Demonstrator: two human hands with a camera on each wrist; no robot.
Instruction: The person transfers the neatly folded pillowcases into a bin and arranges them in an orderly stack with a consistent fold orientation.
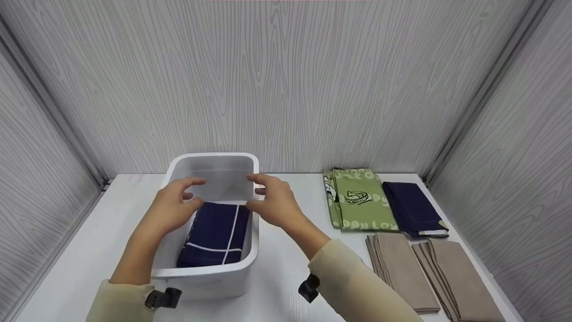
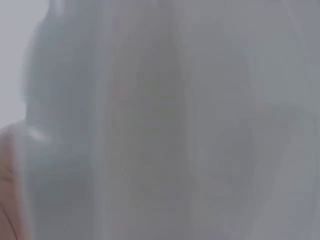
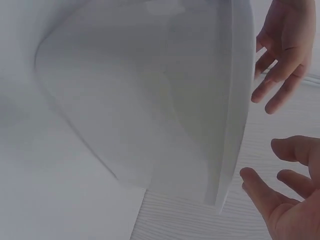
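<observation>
A white plastic bin (image 1: 214,271) stands on the table, left of the middle. Inside it lies a folded navy cloth with white lines (image 1: 214,230). My left hand (image 1: 172,205) hovers over the bin's left side, its fingers apart and holding nothing. Over the right rim is my right hand (image 1: 275,199), fingers spread and bent a little, likewise without anything in them. In the right wrist view both hands show above the bin's rim, apart from each other. The bin's wall fills most of the left wrist view and is blurred.
To the right lie a folded green printed cloth (image 1: 364,201), a folded navy cloth (image 1: 415,208) and two folded tan cloths, one nearer (image 1: 402,268) and one farther right (image 1: 464,277). Wood-grain panels (image 1: 286,89) enclose the white table (image 1: 295,259) at the back and sides.
</observation>
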